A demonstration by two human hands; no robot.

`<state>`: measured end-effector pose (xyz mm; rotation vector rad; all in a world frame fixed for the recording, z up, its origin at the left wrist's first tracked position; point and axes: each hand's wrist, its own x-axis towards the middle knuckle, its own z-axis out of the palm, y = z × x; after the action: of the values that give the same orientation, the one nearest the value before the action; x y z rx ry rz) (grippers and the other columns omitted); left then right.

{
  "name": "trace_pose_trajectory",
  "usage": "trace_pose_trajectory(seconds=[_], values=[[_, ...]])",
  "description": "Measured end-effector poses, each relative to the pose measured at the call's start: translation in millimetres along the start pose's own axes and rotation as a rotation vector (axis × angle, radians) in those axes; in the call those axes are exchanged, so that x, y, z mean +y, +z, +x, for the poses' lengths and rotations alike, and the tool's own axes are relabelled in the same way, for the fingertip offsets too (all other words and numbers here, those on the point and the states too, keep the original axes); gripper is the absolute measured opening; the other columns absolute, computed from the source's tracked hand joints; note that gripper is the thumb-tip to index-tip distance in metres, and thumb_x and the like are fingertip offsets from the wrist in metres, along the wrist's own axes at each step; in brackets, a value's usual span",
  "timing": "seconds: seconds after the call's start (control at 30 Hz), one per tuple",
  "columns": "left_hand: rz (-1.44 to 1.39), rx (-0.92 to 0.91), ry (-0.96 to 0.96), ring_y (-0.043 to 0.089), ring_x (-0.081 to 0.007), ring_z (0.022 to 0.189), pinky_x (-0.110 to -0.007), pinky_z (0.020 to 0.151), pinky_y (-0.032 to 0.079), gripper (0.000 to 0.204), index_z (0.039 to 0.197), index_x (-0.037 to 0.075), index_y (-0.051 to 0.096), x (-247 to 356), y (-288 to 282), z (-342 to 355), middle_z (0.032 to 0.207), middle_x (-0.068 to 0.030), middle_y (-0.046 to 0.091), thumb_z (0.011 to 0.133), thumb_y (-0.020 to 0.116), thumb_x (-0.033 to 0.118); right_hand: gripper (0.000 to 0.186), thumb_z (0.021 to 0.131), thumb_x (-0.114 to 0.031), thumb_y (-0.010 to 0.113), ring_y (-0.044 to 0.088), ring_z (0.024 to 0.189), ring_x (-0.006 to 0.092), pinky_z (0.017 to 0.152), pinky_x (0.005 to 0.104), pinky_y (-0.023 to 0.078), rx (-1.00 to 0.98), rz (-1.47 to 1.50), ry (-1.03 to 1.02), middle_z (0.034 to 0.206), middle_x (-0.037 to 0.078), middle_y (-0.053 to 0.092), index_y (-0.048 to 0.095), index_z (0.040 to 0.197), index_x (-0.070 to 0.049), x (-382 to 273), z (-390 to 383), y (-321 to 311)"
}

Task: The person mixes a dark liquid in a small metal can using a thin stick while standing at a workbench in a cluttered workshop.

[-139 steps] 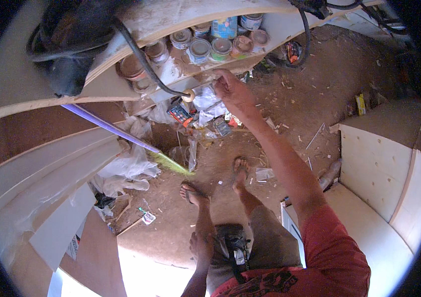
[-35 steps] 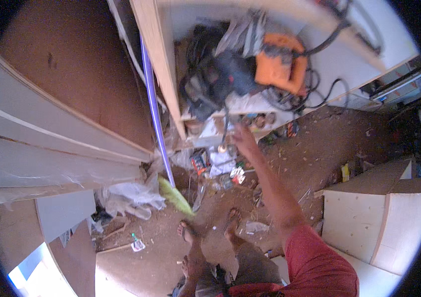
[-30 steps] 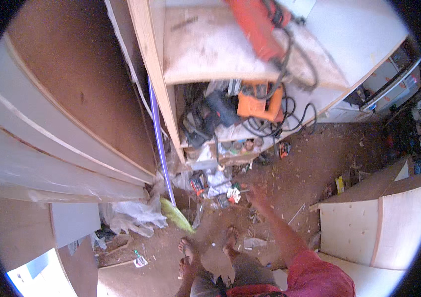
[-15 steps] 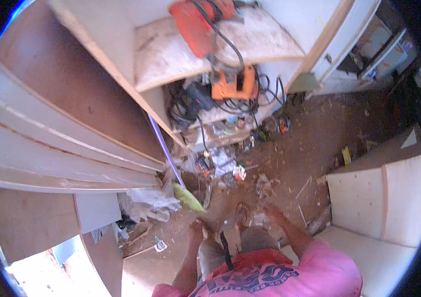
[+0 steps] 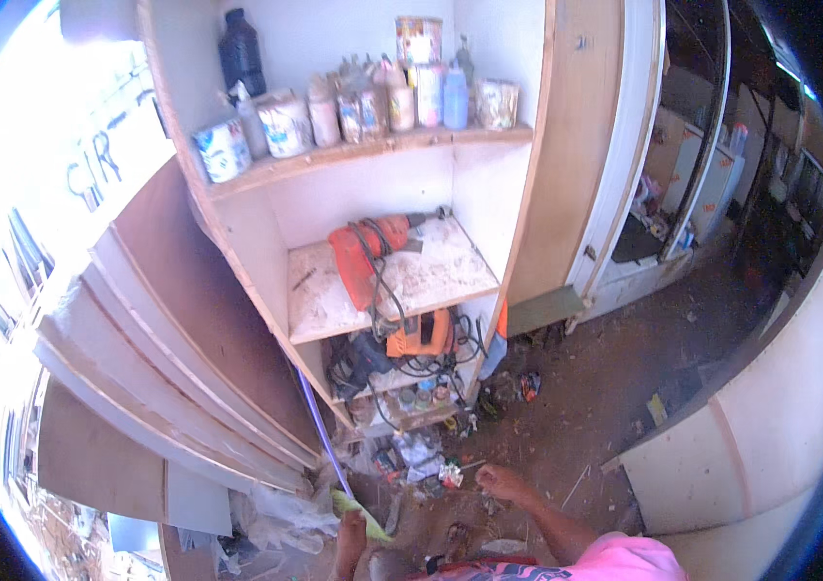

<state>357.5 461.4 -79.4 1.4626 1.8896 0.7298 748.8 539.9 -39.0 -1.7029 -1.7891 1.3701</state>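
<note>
My right hand [image 5: 502,482] is raised in front of the shelf unit, fingers curled in, with nothing visible in it. Lower down, my left hand [image 5: 351,533] overlaps the green head of a broom [image 5: 373,523] from my view; its fingers are not clear, and whether it touches the broom I cannot tell. The broom's purple handle leans by the unit. On the middle shelf [image 5: 450,274] lies a red power drill [image 5: 358,266] with a black cord wrapped round it. An orange power tool [image 5: 418,335] sits below among tangled black cables.
Paint-stained cans [image 5: 286,126], bottles and a black jug [image 5: 240,53] stand on the upper shelf. Large wooden panels [image 5: 189,320] lean at the left. Scraps and crumpled plastic [image 5: 281,518] litter the dirt floor. A white cabinet [image 5: 712,465] lies at the right.
My view has tilted up, bringing the upper shelf into sight. My right hand has lifted forward; the left stays low. The drill and orange tool remain on their shelves.
</note>
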Motion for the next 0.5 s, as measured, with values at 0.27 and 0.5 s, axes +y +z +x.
trace_pose_trajectory(seconds=[0.27,0.5], values=[[-0.451,0.141,0.356,0.059,-0.0209,0.106,-0.034,0.093,0.044,0.026,0.116,-0.001,0.056,228.2,-89.0,74.6,0.11,-0.0128,0.063,0.097,0.05,0.017,0.025,0.093,-0.021,0.057,0.061,0.089,0.0213,0.08,0.0349,0.049,0.395,-0.065,-0.465,0.097,0.011,0.063,0.059,0.11,-0.002,-218.0,-5.9,-171.6],[-0.359,-0.078,0.345,0.063,-0.0191,0.101,-0.033,0.089,0.047,0.028,0.121,0.003,0.053,225.1,-65.9,109.0,0.11,-0.0115,0.063,0.098,0.049,0.019,0.03,0.092,-0.015,0.059,0.06,0.088,0.0228,0.079,0.0337,0.049,0.675,-0.168,-0.921,0.099,0.013,0.057,0.055,0.119,-0.003,-411.9,-36.3,-238.3]])
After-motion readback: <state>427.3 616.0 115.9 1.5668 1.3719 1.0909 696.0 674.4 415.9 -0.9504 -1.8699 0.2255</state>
